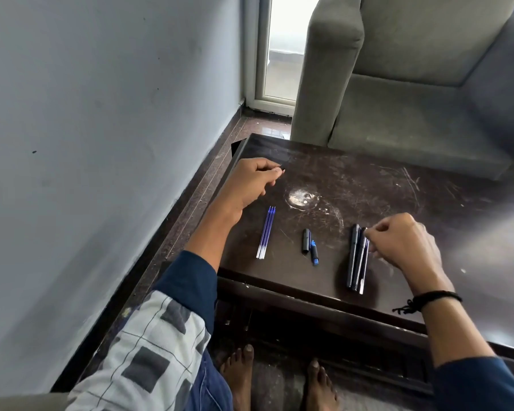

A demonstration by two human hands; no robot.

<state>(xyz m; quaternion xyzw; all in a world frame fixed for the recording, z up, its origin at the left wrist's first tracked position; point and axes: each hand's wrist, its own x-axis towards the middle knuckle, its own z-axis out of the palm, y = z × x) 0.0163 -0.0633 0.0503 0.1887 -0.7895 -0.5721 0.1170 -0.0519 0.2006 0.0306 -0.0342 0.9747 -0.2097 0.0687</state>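
On the dark scratched table (383,185) lie three blue ink refills (266,232) side by side, two black pen caps (309,246), one with a blue end, and a few black pen barrels (356,258). My left hand (254,180) rests curled at the table's far left and pinches a small dark piece at its fingertips. My right hand (401,243) hovers by the top ends of the pen barrels, its fingertips pinching a thin refill (365,256) that lies against them.
A grey armchair (412,84) stands behind the table. A blue-grey wall (101,114) runs along the left, with a glass door (279,54) at the back. My bare feet (279,378) are on the floor under the table's near edge.
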